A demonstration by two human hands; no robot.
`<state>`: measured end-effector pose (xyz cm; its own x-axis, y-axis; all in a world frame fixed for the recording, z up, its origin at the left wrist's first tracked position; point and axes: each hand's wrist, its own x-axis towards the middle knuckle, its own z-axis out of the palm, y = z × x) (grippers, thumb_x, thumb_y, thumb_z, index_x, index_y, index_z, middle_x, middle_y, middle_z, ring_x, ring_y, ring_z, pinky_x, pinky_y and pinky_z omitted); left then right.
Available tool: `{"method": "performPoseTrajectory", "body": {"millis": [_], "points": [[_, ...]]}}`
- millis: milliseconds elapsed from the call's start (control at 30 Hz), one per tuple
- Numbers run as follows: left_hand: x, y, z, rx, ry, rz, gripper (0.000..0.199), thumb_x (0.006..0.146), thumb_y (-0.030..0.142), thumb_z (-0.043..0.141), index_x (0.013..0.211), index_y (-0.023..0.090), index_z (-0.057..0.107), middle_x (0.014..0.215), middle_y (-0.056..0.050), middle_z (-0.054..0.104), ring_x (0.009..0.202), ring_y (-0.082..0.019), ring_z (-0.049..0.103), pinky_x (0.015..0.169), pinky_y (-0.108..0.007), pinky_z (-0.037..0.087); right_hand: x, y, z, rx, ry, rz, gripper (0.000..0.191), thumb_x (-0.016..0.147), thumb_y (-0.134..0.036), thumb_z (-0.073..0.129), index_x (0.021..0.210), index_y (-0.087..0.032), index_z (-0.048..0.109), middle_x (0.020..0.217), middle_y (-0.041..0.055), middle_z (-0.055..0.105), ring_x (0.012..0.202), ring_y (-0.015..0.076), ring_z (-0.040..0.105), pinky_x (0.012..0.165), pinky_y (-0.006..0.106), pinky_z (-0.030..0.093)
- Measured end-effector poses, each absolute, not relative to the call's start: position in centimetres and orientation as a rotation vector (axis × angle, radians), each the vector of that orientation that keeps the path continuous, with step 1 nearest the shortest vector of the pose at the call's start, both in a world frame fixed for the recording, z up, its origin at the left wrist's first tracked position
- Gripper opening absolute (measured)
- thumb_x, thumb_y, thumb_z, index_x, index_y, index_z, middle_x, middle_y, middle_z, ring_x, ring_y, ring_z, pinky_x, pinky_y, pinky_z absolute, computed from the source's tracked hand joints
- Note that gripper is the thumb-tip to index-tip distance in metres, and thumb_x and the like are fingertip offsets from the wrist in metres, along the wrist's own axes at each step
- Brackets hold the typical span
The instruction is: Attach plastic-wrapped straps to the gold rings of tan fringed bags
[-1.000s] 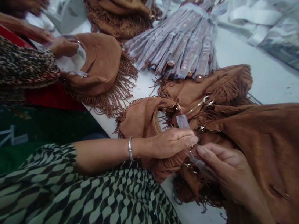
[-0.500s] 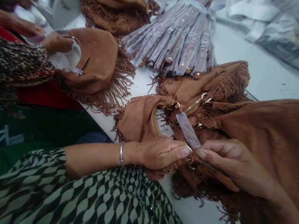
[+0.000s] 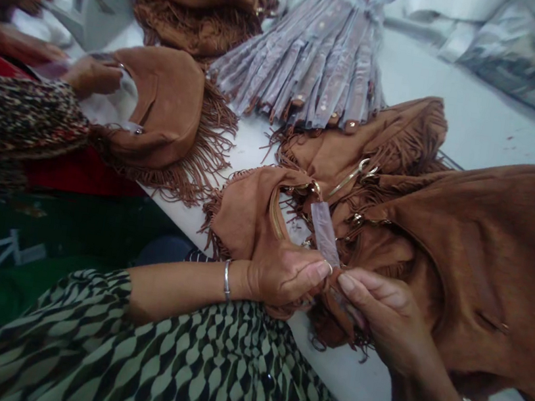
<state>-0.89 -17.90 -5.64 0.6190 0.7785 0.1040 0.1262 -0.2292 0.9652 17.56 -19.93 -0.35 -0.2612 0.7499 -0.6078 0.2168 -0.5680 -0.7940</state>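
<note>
A small brown suede-like bag (image 3: 238, 213) with fringe and a gold zipper lies in front of me. My left hand (image 3: 290, 273) is closed at its near end, the thumb pressing on a gold-coloured metal ring (image 3: 330, 268). Close against it, my right hand (image 3: 381, 309) pinches the brown strap, its fingertips almost touching my left thumb. Part of this strap (image 3: 325, 232) is wrapped in clear plastic and runs up to a gold ring (image 3: 316, 187) at the bag's far end. My fingers hide the exact grip on the strap's end.
Plastic-wrapped straps (image 3: 312, 54) lie bundled at the back of the white table (image 3: 492, 119). Larger fringed bags (image 3: 502, 260) stand at the right, another (image 3: 367, 128) behind. At left, a co-worker's hand (image 3: 93, 76) is at an open fringed bag (image 3: 166, 106). A tape dispenser (image 3: 94, 0) stands beyond.
My right hand has moved left and turned, bringing the pinched strap end closer to my left thumb. The wrapped strap hangs steeper. The large bag at right shows more of its front.
</note>
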Motion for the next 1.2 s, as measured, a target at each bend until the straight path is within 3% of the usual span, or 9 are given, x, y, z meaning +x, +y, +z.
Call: {"method": "performPoseTrajectory", "body": {"millis": [167, 400, 633, 733, 800, 900, 967, 1067, 1200], "points": [[-1.4, -17.9, -5.6, 1.594, 0.556, 0.731, 0.039, 0.095, 0.031, 0.028, 0.071, 0.015, 0.054, 0.064, -0.002, 0.056, 0.059, -0.009, 0.052, 0.061, -0.02, 0.043, 18.3, -20.6, -1.1, -1.428, -1.291, 2.03, 0.045, 0.088, -0.046, 0.05, 0.054, -0.016, 0.049, 0.046, -0.0015, 0.044, 0.042, 0.0079, 0.037, 0.041, 0.022, 0.025], [-1.7, -17.5, -5.9, 1.564, 0.532, 0.664, 0.038, 0.094, 0.032, 0.029, 0.067, 0.016, 0.049, 0.06, 0.0, 0.051, 0.057, -0.009, 0.048, 0.059, -0.02, 0.041, 17.6, -20.4, -0.2, -1.483, -1.393, 2.046, 0.043, 0.089, -0.047, 0.048, 0.06, -0.016, 0.051, 0.047, -0.0016, 0.047, 0.041, 0.009, 0.041, 0.04, 0.022, 0.028], [-1.5, -17.0, -5.8, 1.487, 0.628, 0.695, 0.041, 0.096, 0.036, 0.026, 0.064, 0.017, 0.043, 0.061, 0.001, 0.044, 0.058, -0.009, 0.043, 0.061, -0.021, 0.04, 13.1, -24.2, -0.3, -1.772, -1.113, 1.356, 0.04, 0.091, -0.041, 0.049, 0.059, -0.017, 0.05, 0.049, -0.0026, 0.046, 0.045, 0.0081, 0.041, 0.043, 0.021, 0.03], [-1.3, -16.7, -5.7, 1.538, 0.594, 0.602, 0.04, 0.095, 0.043, 0.027, 0.074, 0.016, 0.048, 0.068, -0.001, 0.05, 0.065, -0.011, 0.05, 0.065, -0.024, 0.043, 14.2, -23.7, -1.1, -1.679, -0.902, 1.597, 0.041, 0.088, -0.044, 0.053, 0.057, -0.017, 0.047, 0.045, -0.0049, 0.039, 0.041, 0.0067, 0.033, 0.04, 0.021, 0.024], [-1.3, -16.7, -5.3, 1.627, 0.605, 0.499, 0.041, 0.087, 0.054, 0.044, 0.098, 0.015, 0.051, 0.085, -0.005, 0.058, 0.078, -0.016, 0.058, 0.073, -0.029, 0.048, 16.1, -22.2, -1.2, -1.611, -0.834, 1.818, 0.042, 0.083, -0.046, 0.06, 0.055, -0.017, 0.048, 0.042, -0.0064, 0.034, 0.038, 0.0054, 0.028, 0.038, 0.021, 0.018], [-1.3, -17.1, -4.7, 1.797, 0.655, 0.494, 0.082, 0.07, 0.053, 0.068, 0.132, 0.015, 0.03, 0.121, -0.015, 0.053, 0.107, -0.026, 0.058, 0.089, -0.039, 0.049, 18.8, -19.4, -0.4, -1.594, -0.875, 2.01, 0.039, 0.074, -0.046, 0.069, 0.056, -0.014, 0.053, 0.042, -0.0068, 0.036, 0.038, 0.0037, 0.024, 0.038, 0.02, 0.014], [-1.3, -17.6, -4.4, 1.896, 0.657, 0.565, 0.082, 0.075, 0.044, 0.065, 0.138, 0.014, 0.022, 0.133, -0.017, 0.047, 0.118, -0.026, 0.053, 0.098, -0.038, 0.046, 19.7, -17.6, 0.3, -1.568, -0.958, 2.119, 0.038, 0.071, -0.046, 0.072, 0.057, -0.014, 0.056, 0.046, -0.0054, 0.04, 0.04, 0.0039, 0.028, 0.039, 0.02, 0.017], [-1.4, -18.0, -4.2, 2.035, 0.658, 0.6, 0.069, 0.083, 0.038, 0.057, 0.137, 0.012, 0.024, 0.129, -0.015, 0.053, 0.116, -0.023, 0.055, 0.097, -0.035, 0.048, 20.0, -15.1, 1.1, -1.505, -1.158, 2.283, 0.037, 0.07, -0.045, 0.072, 0.056, -0.014, 0.058, 0.051, -0.0031, 0.044, 0.046, 0.0064, 0.034, 0.042, 0.021, 0.024], [-1.3, -18.0, -4.3, 2.25, 0.723, 0.583, 0.058, 0.086, 0.037, 0.05, 0.13, 0.005, 0.03, 0.103, -0.014, 0.066, 0.092, -0.022, 0.066, 0.08, -0.035, 0.056, 19.8, -12.2, 1.1, -1.443, -1.465, 2.451, 0.039, 0.071, -0.048, 0.071, 0.057, -0.013, 0.061, 0.052, -0.0022, 0.044, 0.048, 0.0076, 0.034, 0.044, 0.022, 0.025]]}}
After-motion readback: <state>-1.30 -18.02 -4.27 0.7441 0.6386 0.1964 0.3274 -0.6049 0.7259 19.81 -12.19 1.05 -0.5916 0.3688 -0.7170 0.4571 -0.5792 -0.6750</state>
